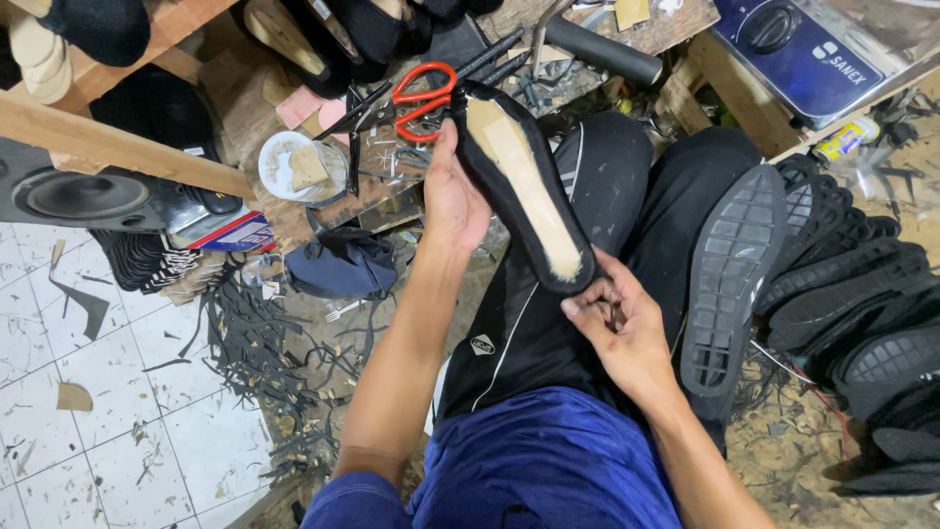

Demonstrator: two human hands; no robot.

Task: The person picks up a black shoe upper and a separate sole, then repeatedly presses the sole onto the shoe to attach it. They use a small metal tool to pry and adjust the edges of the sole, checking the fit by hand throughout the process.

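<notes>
- Head view, the held thing: the left hand [452, 201] grips the toe end of a black shoe upper [524, 186] with a tan insole board showing along its middle, fingers closed around its edge; the right hand [619, 328] pinches the heel end between thumb and fingertips; the upper spans the gap between both hands, over the person's lap in black trousers [548, 323].
- Head view, near the right hand: a black rubber outsole [732, 279] lies tread up on the thigh just beside that hand; I judge that a shift of the knee could tip it off onto the pile of soles [862, 313] further out, or onto the dirt below.
- Head view, beyond the left hand: red-handled scissors [423, 96] and loose metal tools lie on the wooden surface [294, 220] just past the toe end, with a small round tub [299, 165] beside them; pushing the upper forward could knock them or smear its rim, as I read it.
- Head view, grip risk: the right hand's hold is only a fingertip pinch; a hard pull might let the heel slip free and twist the board out of line.
- Head view, below the left forearm: black offcuts [245, 333] litter the tiled floor; a dropped piece would be hard to find there.
</notes>
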